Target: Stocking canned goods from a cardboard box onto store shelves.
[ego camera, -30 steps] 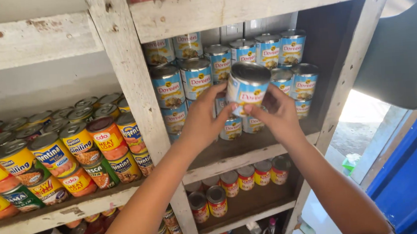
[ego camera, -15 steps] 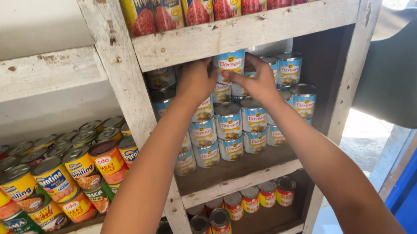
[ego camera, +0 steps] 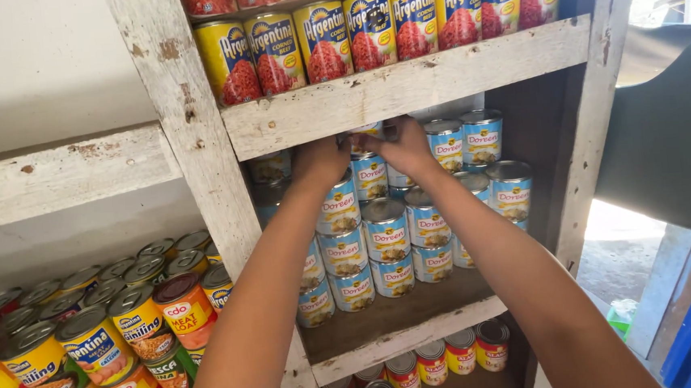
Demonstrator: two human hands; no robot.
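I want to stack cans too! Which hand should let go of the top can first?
Probably the left hand: it sits at the can's edge beside the post, while the right hand seems to cover more of it.

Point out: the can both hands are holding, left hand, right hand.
blue-and-white can [ego camera: 367, 129], head view, strip of label showing between the hands.
left hand [ego camera: 320, 162], head view, back of the hand.
right hand [ego camera: 407, 145], head view, back of the hand.
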